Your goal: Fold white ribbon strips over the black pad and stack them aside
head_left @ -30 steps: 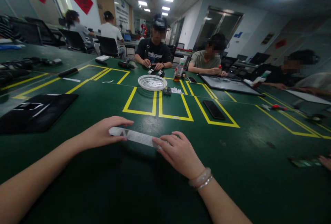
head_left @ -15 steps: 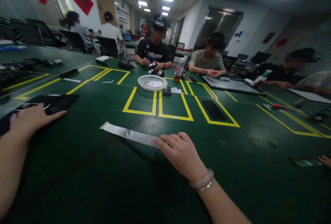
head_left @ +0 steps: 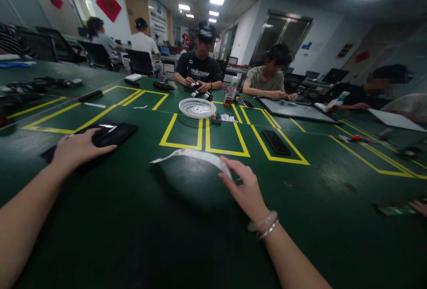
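My right hand (head_left: 242, 184) pinches one end of a long white paper strip (head_left: 190, 153) between thumb and fingers. The strip arches to the left above the green table, and its far end points left. On the left, my left hand (head_left: 78, 148) lies across a flat black pouch-like thing (head_left: 122, 135), fingers over its far side and thumb along the near side. A light streak shows on the pouch's top. The fingertips of the left hand are partly hidden, and the pouch's exact kind is unclear.
On the green table (head_left: 200, 244) are yellow tape outlines, a white round basket (head_left: 197, 107), a black phone (head_left: 275, 141), a bottle (head_left: 230, 93) and a drill (head_left: 163, 85). Co-workers sit opposite and to the right; another person's hand (head_left: 418, 207) touches a green board (head_left: 393, 209).
My left hand has moved right, and the black pouch has shifted right with it. My right hand has lifted the paper strip, which now bends upward instead of stretching out low and straight.
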`<state>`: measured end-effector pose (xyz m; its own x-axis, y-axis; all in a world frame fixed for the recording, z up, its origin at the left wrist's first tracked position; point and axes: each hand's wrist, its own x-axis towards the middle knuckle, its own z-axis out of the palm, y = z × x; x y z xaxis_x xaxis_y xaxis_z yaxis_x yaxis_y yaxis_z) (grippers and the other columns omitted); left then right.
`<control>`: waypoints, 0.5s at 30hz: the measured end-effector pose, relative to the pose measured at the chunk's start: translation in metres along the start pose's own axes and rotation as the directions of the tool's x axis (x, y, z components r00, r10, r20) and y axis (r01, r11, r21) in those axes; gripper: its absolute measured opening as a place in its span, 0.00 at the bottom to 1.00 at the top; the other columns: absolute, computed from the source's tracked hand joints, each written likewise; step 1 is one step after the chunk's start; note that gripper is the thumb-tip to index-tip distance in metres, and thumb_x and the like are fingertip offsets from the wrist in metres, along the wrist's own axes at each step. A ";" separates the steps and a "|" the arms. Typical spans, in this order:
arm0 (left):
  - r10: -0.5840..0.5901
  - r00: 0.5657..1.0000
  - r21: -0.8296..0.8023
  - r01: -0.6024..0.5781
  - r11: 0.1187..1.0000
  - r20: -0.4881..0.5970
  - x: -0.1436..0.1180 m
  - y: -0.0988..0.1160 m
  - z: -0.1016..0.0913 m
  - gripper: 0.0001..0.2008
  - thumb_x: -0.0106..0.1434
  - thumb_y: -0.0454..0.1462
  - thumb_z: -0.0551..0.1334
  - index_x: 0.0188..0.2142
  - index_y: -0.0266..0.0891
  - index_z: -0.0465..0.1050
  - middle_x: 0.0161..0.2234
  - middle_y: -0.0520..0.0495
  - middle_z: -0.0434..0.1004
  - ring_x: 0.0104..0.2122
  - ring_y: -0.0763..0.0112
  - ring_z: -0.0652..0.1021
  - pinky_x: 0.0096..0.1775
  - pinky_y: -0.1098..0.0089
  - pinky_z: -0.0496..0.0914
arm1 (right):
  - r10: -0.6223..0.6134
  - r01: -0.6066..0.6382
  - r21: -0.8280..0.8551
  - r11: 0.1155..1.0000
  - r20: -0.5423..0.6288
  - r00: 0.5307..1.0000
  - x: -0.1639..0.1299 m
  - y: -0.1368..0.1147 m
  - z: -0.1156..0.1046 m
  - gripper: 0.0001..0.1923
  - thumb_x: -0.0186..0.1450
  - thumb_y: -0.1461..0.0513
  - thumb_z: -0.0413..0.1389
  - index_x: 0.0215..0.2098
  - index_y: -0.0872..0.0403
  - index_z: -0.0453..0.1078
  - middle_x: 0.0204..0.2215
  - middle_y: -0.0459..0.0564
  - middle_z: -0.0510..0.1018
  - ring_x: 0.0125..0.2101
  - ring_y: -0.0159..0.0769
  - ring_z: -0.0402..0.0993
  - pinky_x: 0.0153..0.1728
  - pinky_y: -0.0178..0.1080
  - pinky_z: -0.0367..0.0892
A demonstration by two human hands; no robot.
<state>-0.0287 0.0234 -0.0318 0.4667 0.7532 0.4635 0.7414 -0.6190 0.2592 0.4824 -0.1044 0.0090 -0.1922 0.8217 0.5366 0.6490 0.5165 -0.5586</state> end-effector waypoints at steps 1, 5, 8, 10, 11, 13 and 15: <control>-0.081 0.994 0.064 0.086 0.994 -0.076 0.007 0.013 0.008 0.31 0.59 0.56 0.58 0.46 0.31 0.75 0.43 0.39 0.78 0.66 0.49 0.41 0.58 0.51 0.32 | 0.143 -0.122 0.163 0.979 -0.125 0.982 0.003 0.005 -0.002 0.19 0.66 0.54 0.59 0.54 0.49 0.72 0.47 0.52 0.80 0.42 0.40 0.75 0.40 0.43 0.68; -0.124 0.990 0.106 0.117 0.987 0.061 0.033 0.094 0.030 0.43 0.52 0.61 0.63 0.60 0.37 0.67 0.54 0.35 0.71 0.59 0.48 0.66 0.64 0.53 0.37 | 0.615 -0.243 0.752 0.613 -0.261 0.744 0.013 0.020 -0.010 0.24 0.61 0.51 0.63 0.53 0.51 0.71 0.44 0.49 0.80 0.34 0.31 0.75 0.31 0.33 0.72; 0.051 0.951 0.011 -0.057 0.998 0.306 0.043 0.159 0.036 0.40 0.56 0.54 0.68 0.64 0.44 0.62 0.60 0.41 0.65 0.59 0.49 0.66 0.65 0.44 0.39 | 0.820 -0.215 0.936 0.279 -0.116 0.560 0.016 0.031 -0.015 0.19 0.59 0.54 0.65 0.46 0.51 0.72 0.41 0.46 0.80 0.26 0.25 0.74 0.21 0.26 0.68; 0.131 0.923 -0.050 -0.121 0.991 0.363 0.045 0.193 0.038 0.40 0.55 0.50 0.70 0.64 0.45 0.62 0.60 0.42 0.64 0.60 0.49 0.64 0.65 0.43 0.39 | 0.845 -0.216 0.949 0.231 -0.086 0.527 0.015 0.039 -0.015 0.15 0.62 0.53 0.63 0.43 0.52 0.71 0.37 0.44 0.80 0.23 0.23 0.72 0.18 0.25 0.66; 0.160 0.913 -0.075 -0.142 0.987 0.376 0.044 0.205 0.040 0.39 0.55 0.49 0.71 0.64 0.46 0.62 0.61 0.43 0.64 0.61 0.49 0.64 0.65 0.44 0.39 | 0.853 -0.218 0.953 0.210 -0.069 0.518 0.014 0.042 -0.015 0.14 0.63 0.53 0.61 0.42 0.52 0.71 0.34 0.43 0.80 0.22 0.23 0.72 0.18 0.25 0.66; 0.208 0.900 -0.114 -0.177 0.978 0.382 0.043 0.221 0.045 0.39 0.54 0.47 0.72 0.63 0.47 0.62 0.61 0.43 0.63 0.61 0.50 0.63 0.66 0.44 0.38 | 0.857 -0.224 0.957 0.183 -0.044 0.513 0.012 0.048 -0.015 0.13 0.65 0.54 0.58 0.42 0.53 0.70 0.30 0.42 0.78 0.21 0.23 0.71 0.18 0.26 0.67; 0.243 0.895 -0.141 -0.204 0.969 0.375 0.042 0.228 0.051 0.40 0.54 0.47 0.72 0.64 0.47 0.62 0.62 0.43 0.62 0.62 0.49 0.63 0.66 0.44 0.39 | 0.858 -0.224 0.960 0.169 -0.031 0.513 0.010 0.052 -0.016 0.12 0.65 0.55 0.57 0.43 0.53 0.70 0.29 0.42 0.78 0.21 0.24 0.72 0.19 0.27 0.68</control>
<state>0.1844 -0.0749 0.0035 0.7784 0.6070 0.1604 0.5550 -0.7847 0.2761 0.5257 -0.0729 -0.0049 0.4815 0.8568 -0.1845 -0.5542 0.1346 -0.8214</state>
